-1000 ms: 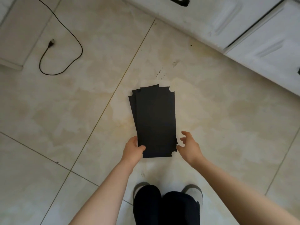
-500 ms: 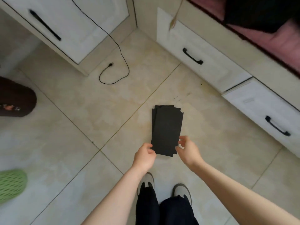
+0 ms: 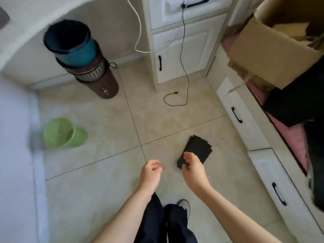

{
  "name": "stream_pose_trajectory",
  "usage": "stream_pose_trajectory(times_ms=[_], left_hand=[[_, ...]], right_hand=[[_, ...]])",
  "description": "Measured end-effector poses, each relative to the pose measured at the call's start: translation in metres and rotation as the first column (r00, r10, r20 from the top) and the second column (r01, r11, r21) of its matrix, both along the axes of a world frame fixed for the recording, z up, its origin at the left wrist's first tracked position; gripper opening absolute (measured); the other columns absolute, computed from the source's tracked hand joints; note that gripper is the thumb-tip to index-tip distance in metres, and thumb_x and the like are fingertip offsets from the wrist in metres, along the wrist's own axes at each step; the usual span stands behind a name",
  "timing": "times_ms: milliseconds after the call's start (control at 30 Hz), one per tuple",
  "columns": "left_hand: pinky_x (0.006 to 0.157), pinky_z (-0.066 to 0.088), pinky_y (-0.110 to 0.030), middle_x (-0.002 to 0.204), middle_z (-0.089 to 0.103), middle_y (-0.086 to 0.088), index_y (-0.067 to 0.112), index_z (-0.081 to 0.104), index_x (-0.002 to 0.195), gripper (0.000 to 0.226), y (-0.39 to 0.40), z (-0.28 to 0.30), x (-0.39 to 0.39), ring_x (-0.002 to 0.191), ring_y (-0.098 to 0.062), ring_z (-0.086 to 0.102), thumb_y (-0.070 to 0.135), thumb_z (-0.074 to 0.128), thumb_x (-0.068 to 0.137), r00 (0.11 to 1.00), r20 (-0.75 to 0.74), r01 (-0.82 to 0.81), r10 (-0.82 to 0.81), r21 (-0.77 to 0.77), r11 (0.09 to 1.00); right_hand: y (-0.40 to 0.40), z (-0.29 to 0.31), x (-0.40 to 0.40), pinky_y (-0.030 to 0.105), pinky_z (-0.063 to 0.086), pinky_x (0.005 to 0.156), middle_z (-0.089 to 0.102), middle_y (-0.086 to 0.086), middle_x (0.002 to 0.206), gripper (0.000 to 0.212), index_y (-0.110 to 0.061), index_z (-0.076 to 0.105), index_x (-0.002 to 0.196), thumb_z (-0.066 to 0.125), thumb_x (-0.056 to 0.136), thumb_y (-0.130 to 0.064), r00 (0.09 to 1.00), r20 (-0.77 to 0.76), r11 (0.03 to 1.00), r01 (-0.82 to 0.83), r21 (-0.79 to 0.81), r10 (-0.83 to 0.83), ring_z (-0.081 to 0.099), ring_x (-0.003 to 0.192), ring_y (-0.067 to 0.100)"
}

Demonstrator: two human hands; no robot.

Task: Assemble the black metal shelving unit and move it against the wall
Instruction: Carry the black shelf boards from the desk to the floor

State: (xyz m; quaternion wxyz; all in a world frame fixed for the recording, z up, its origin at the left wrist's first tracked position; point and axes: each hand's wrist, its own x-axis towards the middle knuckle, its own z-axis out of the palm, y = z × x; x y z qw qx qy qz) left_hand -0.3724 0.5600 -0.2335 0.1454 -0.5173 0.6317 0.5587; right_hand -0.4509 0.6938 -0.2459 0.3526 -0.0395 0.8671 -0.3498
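Both hands — left [image 3: 151,172], right [image 3: 192,168] — had let go, loosely curled and empty; black panels [image 3: 198,148] lay on the floor tiles [image 3: 105,172].

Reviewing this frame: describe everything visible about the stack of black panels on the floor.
The black panels are thin, flat, matte rectangular sheets with rounded notches cut at their corners. Several lie stacked and slightly fanned, so offset edges show at the far end. The stack lies flat on the beige tiled floor, set diagonally, just right of a grout-line crossing and near the white drawers. The right hand is in front of its near end with fingers loosely curled; whether it touches the stack cannot be told. The left hand is clear of it.
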Motion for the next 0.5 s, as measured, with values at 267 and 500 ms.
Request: stream_pose_trajectory(times_ms=[267, 500], left_hand=[[0.087, 0.052, -0.031, 0.095, 0.070, 0.006, 0.016, 0.062, 0.109, 0.017, -0.045, 0.128, 0.088, 0.099, -0.011, 0.068, 0.005, 0.055, 0.097, 0.984, -0.152, -0.125, 0.093, -0.218, 0.968], [0.072, 0.046, -0.008, 0.084, 0.070, 0.008, 0.029, 0.058, 0.110, 0.025, -0.115, 0.203, 0.150, 0.084, 0.005, 0.064, 0.007, 0.056, 0.098, 0.936, -0.306, -0.294, 0.176, -0.401, 0.868]], right_hand=[[-0.048, 0.117, 0.046, 0.019, 0.035, 0.096, 0.051, -0.002, 0.137, 0.043, -0.017, 0.044, 0.142, 0.051, 0.100, -0.020, 0.943, -0.151, 0.954, -0.301, -0.006, 0.297, 0.049, 0.126, 0.013], [-0.143, 0.198, 0.063, 0.019, 0.037, 0.094, 0.056, -0.004, 0.131, 0.039, -0.020, 0.044, 0.140, 0.051, 0.102, -0.025, 0.854, -0.216, 0.865, -0.497, -0.067, 0.473, 0.052, 0.123, 0.012]])
